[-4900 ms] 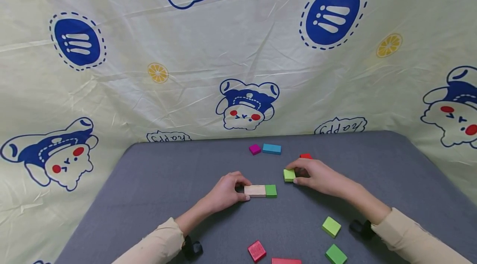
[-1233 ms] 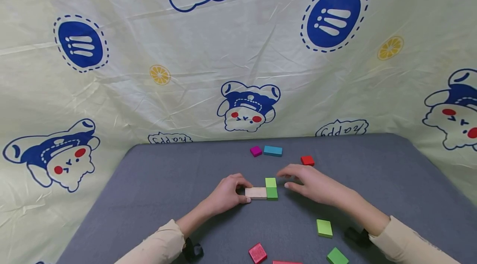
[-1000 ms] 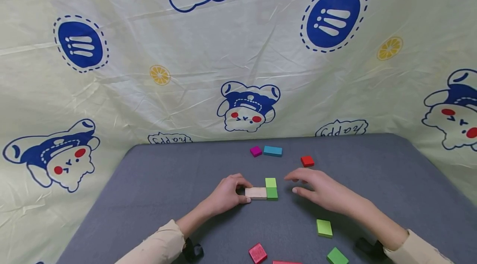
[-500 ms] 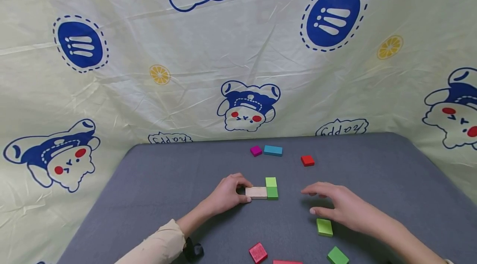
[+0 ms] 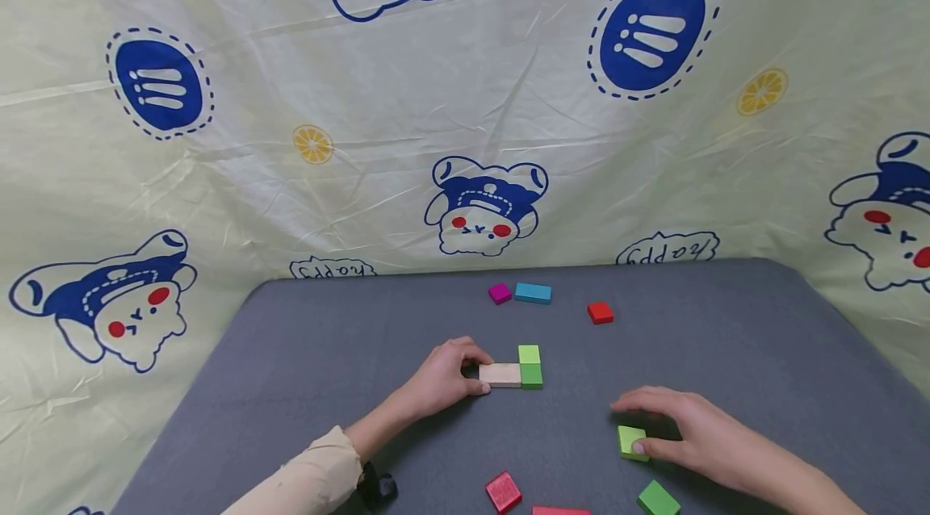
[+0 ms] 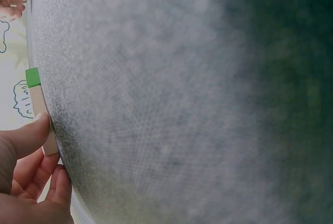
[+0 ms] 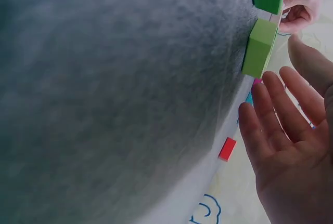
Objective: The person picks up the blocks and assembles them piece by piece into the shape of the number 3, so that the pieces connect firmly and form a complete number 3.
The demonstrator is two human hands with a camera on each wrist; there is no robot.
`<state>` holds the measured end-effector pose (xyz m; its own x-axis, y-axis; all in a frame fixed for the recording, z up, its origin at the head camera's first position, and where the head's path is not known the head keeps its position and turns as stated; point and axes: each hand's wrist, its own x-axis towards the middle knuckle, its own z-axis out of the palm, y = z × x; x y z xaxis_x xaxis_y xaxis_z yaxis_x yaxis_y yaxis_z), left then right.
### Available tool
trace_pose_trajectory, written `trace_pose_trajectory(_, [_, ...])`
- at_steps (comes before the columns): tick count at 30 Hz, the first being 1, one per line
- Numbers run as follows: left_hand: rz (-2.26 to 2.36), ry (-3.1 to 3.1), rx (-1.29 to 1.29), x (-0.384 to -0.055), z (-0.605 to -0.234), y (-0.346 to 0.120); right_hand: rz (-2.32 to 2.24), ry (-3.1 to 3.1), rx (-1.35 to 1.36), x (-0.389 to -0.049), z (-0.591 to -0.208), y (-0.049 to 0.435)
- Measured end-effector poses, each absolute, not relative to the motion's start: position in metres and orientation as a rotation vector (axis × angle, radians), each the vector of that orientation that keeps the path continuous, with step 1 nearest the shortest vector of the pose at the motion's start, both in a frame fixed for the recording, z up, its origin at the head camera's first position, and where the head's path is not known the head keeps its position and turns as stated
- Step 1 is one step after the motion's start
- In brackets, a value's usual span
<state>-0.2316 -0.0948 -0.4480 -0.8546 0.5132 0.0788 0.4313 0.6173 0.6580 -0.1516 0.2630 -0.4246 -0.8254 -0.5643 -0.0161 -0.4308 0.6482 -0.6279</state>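
My left hand (image 5: pixel 446 371) pinches the left end of a pale wooden block (image 5: pixel 501 375) between thumb and fingers; the left wrist view shows the thumb on the block's (image 6: pixel 39 99) side. A green block (image 5: pixel 531 376) sits against its right end, with a light green block (image 5: pixel 529 353) right behind that one. On the right, my right hand (image 5: pixel 686 426) hovers with spread fingers around another light green block (image 5: pixel 630 444). Its thumb overlaps this block in the head view. In the right wrist view the fingers lie relaxed beside the light green block (image 7: pixel 259 50), not curled round it.
A magenta block (image 5: pixel 500 294), a blue block (image 5: pixel 534 293) and a red block (image 5: pixel 600 313) lie toward the back of the grey table (image 5: pixel 349 321). Nearer are a pinkish-red block (image 5: pixel 503 492), a red block (image 5: pixel 561 511) cut by the frame, and a green block (image 5: pixel 659 498).
My right hand let go of the light green block behind the green one, then moved right and nearer to the other light green block. My left hand keeps its hold on the pale block.
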Motion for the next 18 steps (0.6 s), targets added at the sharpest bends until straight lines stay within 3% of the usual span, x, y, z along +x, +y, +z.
trace_pose_trajectory(18, [1.068,2.716,0.807,-0.234,-0.449,-0.096,-0.989,2.558,-0.794,-0.150,-0.438,0.274])
